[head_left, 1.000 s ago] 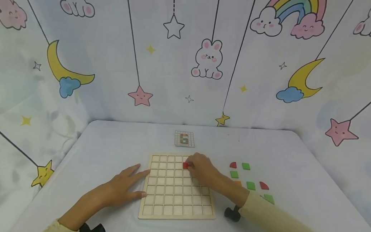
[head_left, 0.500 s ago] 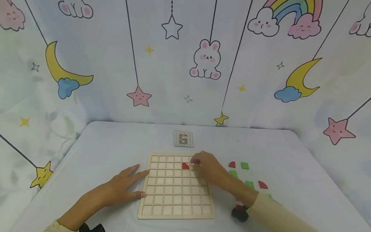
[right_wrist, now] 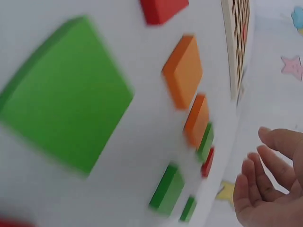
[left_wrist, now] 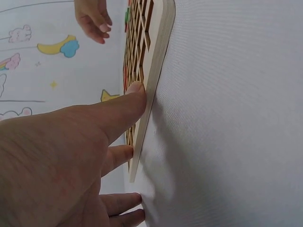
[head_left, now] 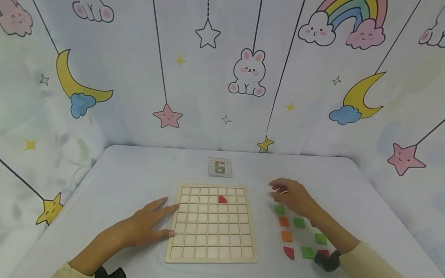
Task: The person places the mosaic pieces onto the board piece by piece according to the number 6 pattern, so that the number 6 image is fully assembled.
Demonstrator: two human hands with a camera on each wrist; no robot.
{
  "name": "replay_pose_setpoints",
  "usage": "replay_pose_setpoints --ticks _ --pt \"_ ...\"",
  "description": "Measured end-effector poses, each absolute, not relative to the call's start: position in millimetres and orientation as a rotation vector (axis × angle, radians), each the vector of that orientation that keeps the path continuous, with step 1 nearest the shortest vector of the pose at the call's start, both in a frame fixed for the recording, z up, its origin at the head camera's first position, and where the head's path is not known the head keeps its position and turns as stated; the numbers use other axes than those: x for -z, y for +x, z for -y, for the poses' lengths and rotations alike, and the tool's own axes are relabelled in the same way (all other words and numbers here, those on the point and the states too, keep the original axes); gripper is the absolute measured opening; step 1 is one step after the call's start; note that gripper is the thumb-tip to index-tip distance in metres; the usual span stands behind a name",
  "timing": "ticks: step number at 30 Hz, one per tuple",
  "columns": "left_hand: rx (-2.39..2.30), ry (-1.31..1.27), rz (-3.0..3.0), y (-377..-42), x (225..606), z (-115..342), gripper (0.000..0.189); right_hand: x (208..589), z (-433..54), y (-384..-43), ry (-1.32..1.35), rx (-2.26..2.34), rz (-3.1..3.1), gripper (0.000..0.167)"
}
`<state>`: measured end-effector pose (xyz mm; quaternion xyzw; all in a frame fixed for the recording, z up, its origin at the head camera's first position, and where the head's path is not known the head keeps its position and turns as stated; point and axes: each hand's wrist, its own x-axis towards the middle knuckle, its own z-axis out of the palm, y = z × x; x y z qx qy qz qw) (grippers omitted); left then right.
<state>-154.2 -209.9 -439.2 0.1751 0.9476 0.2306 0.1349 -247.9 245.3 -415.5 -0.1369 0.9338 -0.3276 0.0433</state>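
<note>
A wooden grid board (head_left: 213, 229) lies on the table, with one red quarter-circle tile (head_left: 222, 199) in a cell near its top. My left hand (head_left: 140, 223) rests along the board's left side, fingers spread; in the left wrist view its thumb (left_wrist: 136, 87) touches the wooden edge. Over the loose tiles right of the board, my right hand (head_left: 293, 196) hovers with loosely bent fingers, holding nothing. Below it lie an orange square tile (head_left: 284, 221) and a green square tile (head_left: 279, 209). The right hand (right_wrist: 270, 184) also shows relaxed in its wrist view, apart from the tiles.
Several more loose tiles lie at the right, including a red quarter-circle tile (head_left: 289, 252) and a green square tile (head_left: 307, 252). A small card with a coloured grid pattern (head_left: 220, 167) lies behind the board. A printed cloth backdrop (head_left: 134, 64) rises behind the table.
My right hand has let go of the red quarter-circle tile in the board and moved right, over the loose tiles. The left hand has stayed at the board's edge.
</note>
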Motion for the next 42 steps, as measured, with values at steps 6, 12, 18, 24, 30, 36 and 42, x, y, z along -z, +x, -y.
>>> replay_pose_setpoints --ticks 6,12,18,24,30,36,42 --pt "-0.664 0.51 -2.746 -155 439 209 0.08 416 -284 -248 -0.318 0.995 -2.862 0.043" --pt "-0.656 0.522 -2.748 -155 439 209 0.08 422 -307 -245 -0.223 0.977 -2.82 0.046" --pt "-0.662 0.537 -2.752 -154 439 209 0.08 433 -316 -245 -0.166 0.952 -2.763 0.05" --pt "-0.674 0.525 -2.743 -153 437 208 0.08 437 -316 -245 -0.159 0.946 -2.771 0.046" --pt "-0.672 0.527 -2.749 -152 436 208 0.08 436 -311 -244 -0.198 0.913 -2.822 0.035" --pt "-0.667 0.514 -2.748 -151 435 208 0.08 438 -310 -244 -0.218 0.871 -2.869 0.031" --pt "-0.66 0.527 -2.747 -151 434 208 0.081 439 -310 -246 -0.203 0.844 -2.89 0.03"
